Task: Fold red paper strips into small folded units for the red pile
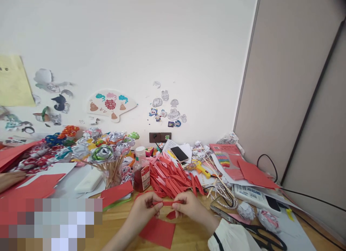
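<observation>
A narrow folded strip of red paper (168,204) is stretched level between my two hands above the wooden table. My left hand (149,207) pinches its left end between thumb and fingers. At the other end, my right hand (186,207) grips it the same way. Below them lies a flat red paper sheet (159,233), with a smaller red paper piece (171,215) just under the strip. Right behind my hands is a large heap of folded red paper strips (171,175).
Scissors (259,233) lie right of my right sleeve. A bottle of red-brown liquid (141,173) stands behind my left hand. Farther back are a phone (179,154), a yellow glue gun (202,169) and paper flowers (102,153). Another person's hand (12,179) rests at the far left.
</observation>
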Demonstrator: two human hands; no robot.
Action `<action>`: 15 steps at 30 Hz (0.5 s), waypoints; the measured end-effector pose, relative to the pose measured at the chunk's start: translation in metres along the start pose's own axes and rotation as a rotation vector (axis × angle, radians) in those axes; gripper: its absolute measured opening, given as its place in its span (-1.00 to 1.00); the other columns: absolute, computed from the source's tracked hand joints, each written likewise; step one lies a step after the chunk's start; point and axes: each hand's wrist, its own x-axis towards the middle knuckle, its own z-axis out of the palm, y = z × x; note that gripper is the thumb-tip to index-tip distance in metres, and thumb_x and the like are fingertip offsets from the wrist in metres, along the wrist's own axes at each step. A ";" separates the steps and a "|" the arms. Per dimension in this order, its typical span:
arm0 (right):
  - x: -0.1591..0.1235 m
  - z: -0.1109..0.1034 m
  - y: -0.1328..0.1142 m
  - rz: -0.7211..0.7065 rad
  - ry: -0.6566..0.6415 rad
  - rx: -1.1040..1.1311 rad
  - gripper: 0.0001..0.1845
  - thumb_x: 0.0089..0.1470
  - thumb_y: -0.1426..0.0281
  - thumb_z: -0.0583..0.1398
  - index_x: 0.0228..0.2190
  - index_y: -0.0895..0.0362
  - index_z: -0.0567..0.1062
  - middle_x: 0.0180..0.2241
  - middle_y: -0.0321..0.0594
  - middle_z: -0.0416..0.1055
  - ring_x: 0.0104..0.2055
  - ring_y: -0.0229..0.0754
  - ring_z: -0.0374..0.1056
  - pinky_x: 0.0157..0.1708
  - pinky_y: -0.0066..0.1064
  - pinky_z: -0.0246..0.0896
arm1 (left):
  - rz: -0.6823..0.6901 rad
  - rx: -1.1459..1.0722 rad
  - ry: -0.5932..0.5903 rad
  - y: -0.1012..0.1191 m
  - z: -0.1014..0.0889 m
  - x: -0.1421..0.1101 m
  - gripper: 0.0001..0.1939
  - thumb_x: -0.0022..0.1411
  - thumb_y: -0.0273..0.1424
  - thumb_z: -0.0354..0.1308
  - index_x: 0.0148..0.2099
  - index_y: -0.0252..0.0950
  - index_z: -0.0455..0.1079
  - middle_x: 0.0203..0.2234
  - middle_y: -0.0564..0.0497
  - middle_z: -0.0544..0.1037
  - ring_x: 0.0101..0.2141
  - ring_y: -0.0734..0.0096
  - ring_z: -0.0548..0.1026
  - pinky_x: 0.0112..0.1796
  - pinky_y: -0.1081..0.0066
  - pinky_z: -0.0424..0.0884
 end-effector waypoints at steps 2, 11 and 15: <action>0.001 -0.003 0.002 0.003 -0.009 0.046 -0.65 -0.12 0.17 0.12 -0.62 0.23 0.38 -0.68 -0.31 0.29 -0.62 -0.36 0.19 -0.60 -0.55 0.06 | -0.006 0.000 0.005 0.001 -0.003 0.001 -0.69 -0.21 -0.19 0.19 -0.57 -0.32 0.24 -0.78 0.16 0.34 -0.71 0.54 0.30 -0.61 0.51 0.25; -0.001 0.006 0.008 -0.027 0.012 -0.071 -0.68 -0.06 0.22 0.08 -0.59 0.22 0.39 -0.66 -0.31 0.28 -0.60 -0.34 0.19 -0.60 -0.56 0.04 | -0.009 0.157 -0.065 0.000 -0.002 0.001 -0.81 -0.16 -0.30 0.14 -0.56 -0.35 0.31 -0.72 0.13 0.35 -0.67 0.53 0.29 -0.59 0.52 0.19; -0.002 0.013 0.005 -0.072 0.002 -0.146 -0.72 -0.05 0.28 0.08 -0.63 0.21 0.39 -0.72 -0.37 0.22 -0.65 -0.37 0.14 -0.62 -0.57 0.00 | 0.037 0.385 -0.082 -0.002 0.002 -0.002 -0.82 -0.12 -0.36 0.10 -0.64 -0.35 0.31 -0.76 0.17 0.29 -0.66 0.57 0.22 -0.61 0.57 0.07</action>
